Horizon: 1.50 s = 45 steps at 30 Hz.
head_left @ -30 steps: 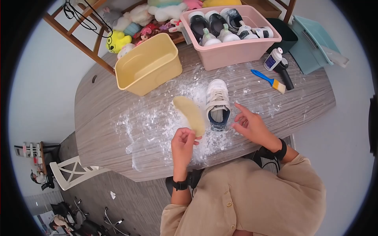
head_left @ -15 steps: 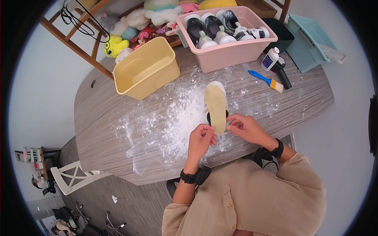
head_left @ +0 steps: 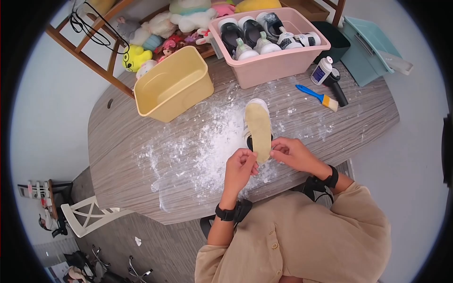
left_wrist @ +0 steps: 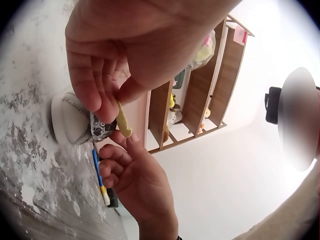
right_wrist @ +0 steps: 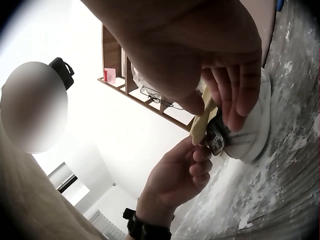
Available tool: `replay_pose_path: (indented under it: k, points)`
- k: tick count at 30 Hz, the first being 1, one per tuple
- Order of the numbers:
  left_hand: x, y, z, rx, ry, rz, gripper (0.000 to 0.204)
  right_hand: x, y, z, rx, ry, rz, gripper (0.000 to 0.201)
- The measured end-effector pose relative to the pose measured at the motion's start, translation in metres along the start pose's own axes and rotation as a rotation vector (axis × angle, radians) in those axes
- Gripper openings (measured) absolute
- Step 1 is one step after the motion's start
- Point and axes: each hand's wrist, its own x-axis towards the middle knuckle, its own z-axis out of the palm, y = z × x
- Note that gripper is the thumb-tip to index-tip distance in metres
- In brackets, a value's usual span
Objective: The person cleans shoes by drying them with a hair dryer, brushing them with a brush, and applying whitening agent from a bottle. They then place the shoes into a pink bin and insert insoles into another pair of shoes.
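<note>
A yellow insole (head_left: pixel 259 129) lies lengthwise over a white shoe (head_left: pixel 257 102) that stands on the table, covering most of its opening in the head view. My left hand (head_left: pixel 239 170) pinches the heel end of the insole between thumb and fingers. On the other side of that end, my right hand (head_left: pixel 295 154) holds the edge with thumb and forefinger. Seen from the left wrist, the insole (left_wrist: pixel 123 121) is raised on edge beside the dark, patterned heel of the shoe (left_wrist: pixel 70 120). The shoe's inside is mostly hidden.
White powder is scattered over the wooden table (head_left: pixel 122 155). Behind the shoe are a yellow bin (head_left: pixel 188 92) and a pink bin of shoes (head_left: pixel 278 68). A blue brush (head_left: pixel 316 95), a white bottle (head_left: pixel 322 70) and a teal bin (head_left: pixel 365 61) are at the right.
Over the last second my left hand has carried the insole rightwards from beside the shoe to above it. The right hand has come to the insole's edge. Little differs from half a second ago.
</note>
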Motion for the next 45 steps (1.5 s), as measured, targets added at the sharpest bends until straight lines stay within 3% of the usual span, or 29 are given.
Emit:
replay_pose_path:
  k: [6,12,15,21,24,27,29,30,31,34,37,40,45]
  points:
    - [0.002,0.006,0.008,0.132,-0.012,0.04,0.015,0.004,0.0,-0.008,0.257,-0.067,0.184,0.019]
    - [0.0,0.013,0.012,0.207,0.015,0.067,0.016,0.002,0.006,-0.024,0.251,0.034,0.152,0.017]
    - [-0.003,0.011,0.01,0.228,0.048,0.109,0.02,-0.002,0.014,-0.049,0.195,0.124,0.174,0.017]
    - [0.002,-0.001,0.004,0.412,0.006,0.208,0.026,-0.007,0.044,-0.086,-0.013,-0.008,0.399,0.019]
    - [0.003,-0.006,0.004,0.476,0.007,0.276,0.025,-0.007,0.024,-0.1,-0.329,-0.102,0.411,0.021]
    - [0.003,-0.009,0.004,0.484,-0.017,0.287,0.024,0.013,-0.001,-0.134,-0.381,0.037,0.138,0.022]
    - [0.004,-0.013,0.005,0.504,-0.047,0.303,0.024,0.036,-0.042,-0.158,-0.498,0.145,-0.084,0.021]
    - [0.003,-0.012,0.005,0.498,-0.047,0.298,0.024,0.05,-0.063,-0.16,-0.515,0.331,-0.187,0.021]
    - [0.002,-0.012,0.005,0.493,-0.048,0.293,0.024,0.064,-0.098,-0.167,-0.616,0.349,-0.091,0.024]
    - [0.0,-0.014,0.004,0.476,-0.039,0.28,0.024,0.128,-0.143,-0.196,-0.931,0.503,-0.371,0.035]
    - [-0.007,-0.013,0.003,0.454,-0.009,0.308,0.026,0.24,-0.143,-0.238,-1.188,0.563,-0.399,0.051]
    - [-0.017,-0.005,-0.001,0.413,0.045,0.281,0.026,0.251,-0.177,-0.213,-1.109,0.343,0.13,0.058]
    - [-0.026,-0.007,-0.022,0.281,0.151,0.228,0.025,0.265,-0.174,-0.195,-1.15,0.208,0.222,0.054]
